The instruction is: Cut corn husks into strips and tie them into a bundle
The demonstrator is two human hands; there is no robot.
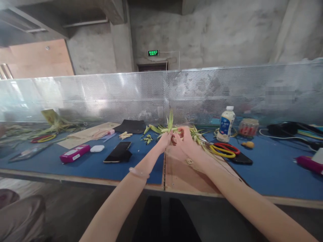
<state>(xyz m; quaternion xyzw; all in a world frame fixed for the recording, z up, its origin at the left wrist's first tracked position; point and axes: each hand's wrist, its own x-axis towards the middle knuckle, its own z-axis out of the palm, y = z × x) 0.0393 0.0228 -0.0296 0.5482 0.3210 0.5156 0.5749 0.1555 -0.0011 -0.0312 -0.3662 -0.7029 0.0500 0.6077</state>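
My left hand is closed around the lower end of a pointed green leaf strip that stands upright above its fingers. My right hand meets it from the right, its fingers bent inward and closed near the left fingertips; what they pinch is mostly hidden, with a little reddish brown showing between the hands. Behind and beside both hands spreads a pile of pale green leaf strips. Small green leaf scraps lie to the left. Scissors with red and yellow handles rest right of my right hand.
On the blue tabletop lie a phone, a white case and a magenta device. A white bottle and a jar stand at right. A perforated metal screen closes off the back.
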